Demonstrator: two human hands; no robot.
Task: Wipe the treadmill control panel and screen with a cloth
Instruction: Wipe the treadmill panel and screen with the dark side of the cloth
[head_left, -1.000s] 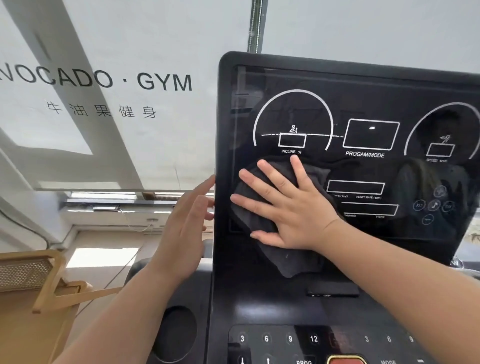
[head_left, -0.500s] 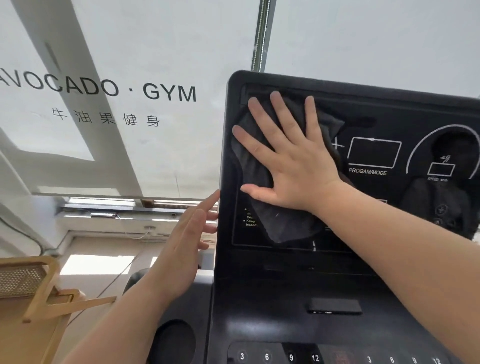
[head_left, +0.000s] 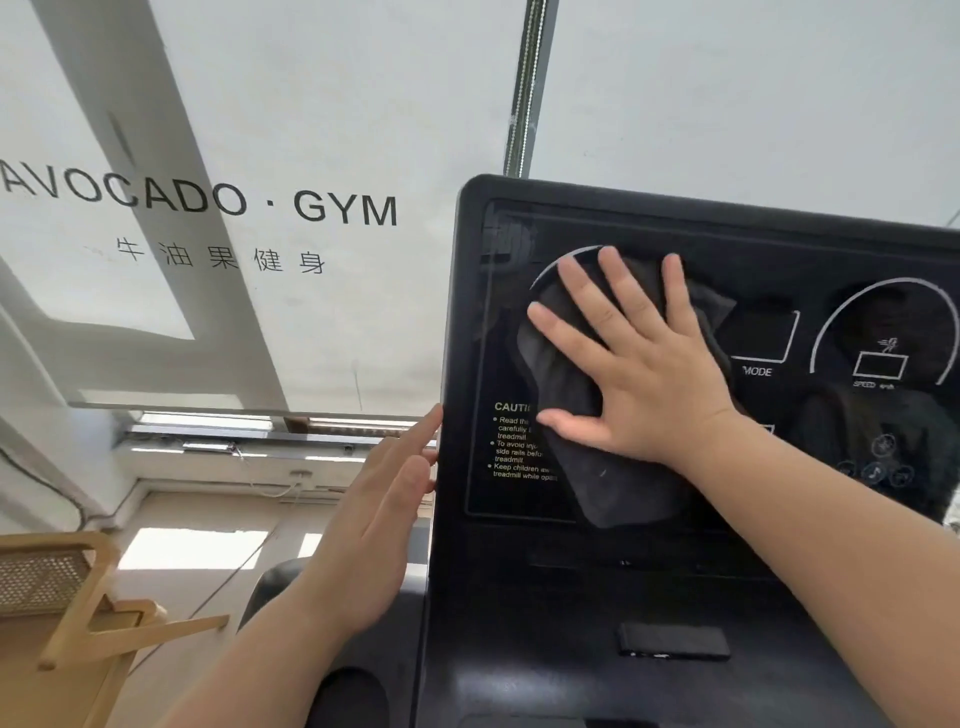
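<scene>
Dark cloth (head_left: 613, 441) lies flat on the treadmill screen (head_left: 831, 260), pinned under the right hand (head_left: 644, 384), whose grip is spread wide, likely for even pressure. Leftward, the left hand (head_left: 374, 525), fingers loosely apart, touches the panel edge (head_left: 441, 519), probably steadying it.

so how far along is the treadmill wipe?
Done: can't tell, no visible streaks. In hand: right hand presses cloth flat on screen's left side; left hand at the console edge. Left: speed dial side and lower panel.
</scene>
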